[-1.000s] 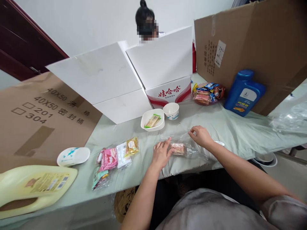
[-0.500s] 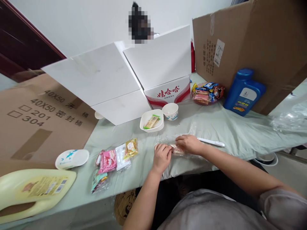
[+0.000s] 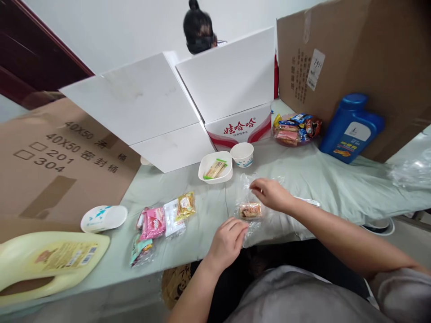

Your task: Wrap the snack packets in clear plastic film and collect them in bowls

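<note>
A clear plastic bag lies spread on the cloth in front of me, with a small wrapped snack in pinkish-brown packaging in its middle. My left hand is closed in a pinch on the bag's near edge, just below the snack. At the far edge, my right hand pinches the film above and right of the snack. A white knife-like tool lies partly behind my right forearm. Beyond the bag stand a white dish holding green-edged wrapped bars and a white paper cup.
Several bagged snacks lie left, beside a tipped paper cup and a yellow jug. White boxes stand behind, a person beyond them. A snack bowl, blue bottle and large carton are right.
My hands have moved apart, the left toward me and the right away, uncovering the snack. The bag now lies flatter and more spread around it.
</note>
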Demonstrator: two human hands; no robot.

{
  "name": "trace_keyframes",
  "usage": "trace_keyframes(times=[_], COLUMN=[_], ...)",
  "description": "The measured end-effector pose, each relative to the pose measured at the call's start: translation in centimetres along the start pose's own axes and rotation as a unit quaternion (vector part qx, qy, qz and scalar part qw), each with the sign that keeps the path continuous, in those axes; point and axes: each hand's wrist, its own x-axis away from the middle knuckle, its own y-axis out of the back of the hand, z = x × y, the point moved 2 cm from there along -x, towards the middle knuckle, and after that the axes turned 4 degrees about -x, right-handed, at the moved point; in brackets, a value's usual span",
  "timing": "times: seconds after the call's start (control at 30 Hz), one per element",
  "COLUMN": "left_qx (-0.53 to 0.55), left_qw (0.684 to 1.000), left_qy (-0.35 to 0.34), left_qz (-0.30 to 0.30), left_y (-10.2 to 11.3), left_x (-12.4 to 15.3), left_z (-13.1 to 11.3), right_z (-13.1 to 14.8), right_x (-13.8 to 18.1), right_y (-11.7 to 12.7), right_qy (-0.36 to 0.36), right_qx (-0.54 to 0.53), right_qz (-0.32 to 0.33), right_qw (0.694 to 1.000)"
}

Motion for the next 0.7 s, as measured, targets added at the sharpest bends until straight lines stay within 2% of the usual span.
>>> trace_keyframes(times=[0.07,0.13,0.2,0.3,0.37,0.47,0.53,0.6,0.7], left_qx=[-0.001,-0.028,-0.06,-0.076,-0.046,0.058,0.17,0.278,0.343], left_qw=[1.0,1.0,0.998,0.994,0.995,0.988,0.961,0.917,0.865], left_qy=[-0.004,0.005,0.027,0.065,0.083,0.145,0.212,0.271,0.323], left_qz=[-0.013,-0.01,0.01,0.041,0.042,-0.002,-0.043,-0.096,-0.175], left_y=[-1.0,-2.2,-3.3,-4.2,-4.2,-3.7,-3.0,-2.1,0.3], left_x=[-1.9,-3.6,-4.4,-4.2,-3.5,-2.3,-1.8,-2.0,-3.8], left_z=[0.4,1.2,2.0,2.8,3.2,4.3,5.8,7.7,10.9], right_z=[1.2,1.4,0.8,-0.5,-1.2,-1.8,-2.0,-2.0,-2.3], right_x=[0.9,1.9,2.8,4.0,4.5,4.6,4.5,4.5,4.6], right_y=[-0.7,-1.1,-1.4,-1.8,-2.1,-2.4,-2.6,-2.6,-2.6], right_qy=[0.0,-0.032,-0.053,-0.055,-0.064,-0.09,-0.098,-0.099,-0.096], right_qx=[0.055,0.13,0.176,0.2,0.206,0.194,0.18,0.169,0.159], right_qz=[0.118,0.191,0.214,0.218,0.217,0.221,0.226,0.227,0.222], right_qw=[0.991,0.972,0.959,0.954,0.952,0.952,0.952,0.954,0.957])
